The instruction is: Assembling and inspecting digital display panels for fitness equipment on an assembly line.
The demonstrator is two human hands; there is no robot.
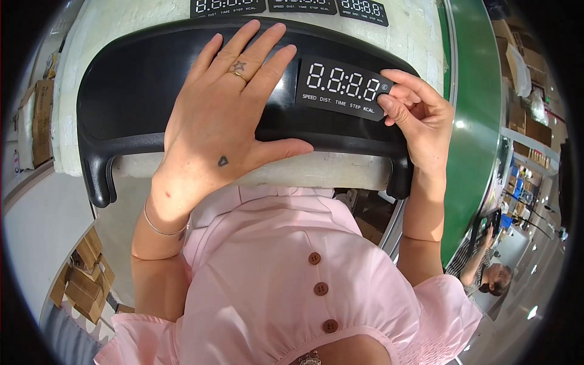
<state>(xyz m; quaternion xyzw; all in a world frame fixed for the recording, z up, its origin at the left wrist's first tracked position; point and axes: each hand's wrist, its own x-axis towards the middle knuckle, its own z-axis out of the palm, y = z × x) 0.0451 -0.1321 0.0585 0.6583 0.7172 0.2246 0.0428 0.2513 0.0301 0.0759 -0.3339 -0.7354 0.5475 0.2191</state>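
A glossy black console cover, curved and with a leg bending down at each end, lies on the pale work surface before me. My left hand rests flat across its middle, fingers spread, holding nothing. Between thumb and fingers, my right hand pinches the right end of a black display sticker printed with white digit segments and small lettering. The sticker lies over the right half of the cover, slightly tilted; whether its whole back touches the cover I cannot tell.
Several similar black display stickers lie beyond the cover on the pale work surface. A green strip runs along the right. Cardboard boxes stand at lower left. At the far right, another person in a striped top is at work.
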